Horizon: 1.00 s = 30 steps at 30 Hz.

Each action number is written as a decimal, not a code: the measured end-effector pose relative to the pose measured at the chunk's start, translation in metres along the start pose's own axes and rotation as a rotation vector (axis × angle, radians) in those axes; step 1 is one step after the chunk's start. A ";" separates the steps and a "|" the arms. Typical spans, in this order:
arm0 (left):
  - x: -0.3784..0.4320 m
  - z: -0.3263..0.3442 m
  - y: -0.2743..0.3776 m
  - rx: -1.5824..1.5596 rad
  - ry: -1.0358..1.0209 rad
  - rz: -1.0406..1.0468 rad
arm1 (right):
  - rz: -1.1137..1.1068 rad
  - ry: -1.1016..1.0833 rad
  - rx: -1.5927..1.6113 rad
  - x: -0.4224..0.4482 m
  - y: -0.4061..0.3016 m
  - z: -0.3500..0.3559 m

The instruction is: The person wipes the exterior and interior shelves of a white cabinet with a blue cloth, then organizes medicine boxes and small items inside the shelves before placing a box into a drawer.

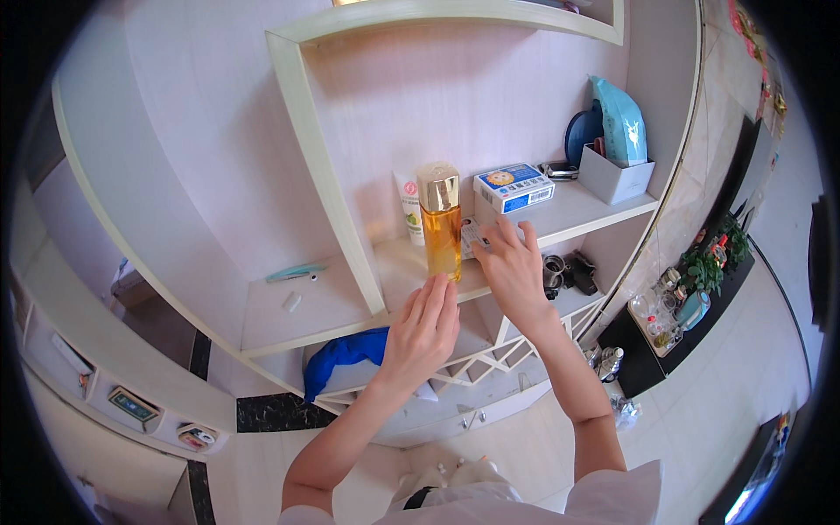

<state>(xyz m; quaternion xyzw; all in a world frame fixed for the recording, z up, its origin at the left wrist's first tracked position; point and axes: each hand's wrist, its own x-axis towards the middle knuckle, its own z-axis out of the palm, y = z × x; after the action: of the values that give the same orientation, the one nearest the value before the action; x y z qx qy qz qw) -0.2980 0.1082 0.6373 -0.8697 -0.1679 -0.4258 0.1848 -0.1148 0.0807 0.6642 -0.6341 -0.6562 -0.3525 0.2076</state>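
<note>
A bottle of amber liquid with a gold cap [441, 226] stands upright near the shelf's front edge. My left hand [423, 328] is at its base, fingers together and pointing up; whether they touch the bottle cannot be told. To the bottle's right my right hand [513, 275] hovers with spread, bent fingers, nothing seen in it. A white tube [411, 213] stands behind the bottle on the left. Between the bottle and my right hand a card bearing writing [471, 237] is partly hidden. A blue and white box [514, 187] lies on the shelf beyond my right hand.
A white open box [615, 174] holds a light blue pouch [620, 125] at the shelf's right end. A wooden divider [335, 197] rises left of the bottle. Blue cloth [341, 357] hangs over a lower shelf, and a metal cup [554, 270] stands below right.
</note>
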 end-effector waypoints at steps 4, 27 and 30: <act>0.000 0.002 0.003 -0.003 0.001 -0.007 | -0.036 -0.121 -0.026 0.009 0.001 -0.013; 0.006 0.007 0.014 0.087 -0.015 -0.103 | -0.143 -0.011 -0.110 0.014 0.003 -0.003; 0.004 0.005 0.018 0.093 -0.022 -0.118 | -0.090 0.005 0.031 0.007 -0.001 -0.013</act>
<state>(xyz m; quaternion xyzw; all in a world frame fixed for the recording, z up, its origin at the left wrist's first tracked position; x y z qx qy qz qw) -0.2838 0.0958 0.6348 -0.8533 -0.2405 -0.4183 0.1977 -0.1184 0.0757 0.6777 -0.5996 -0.6891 -0.3527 0.2031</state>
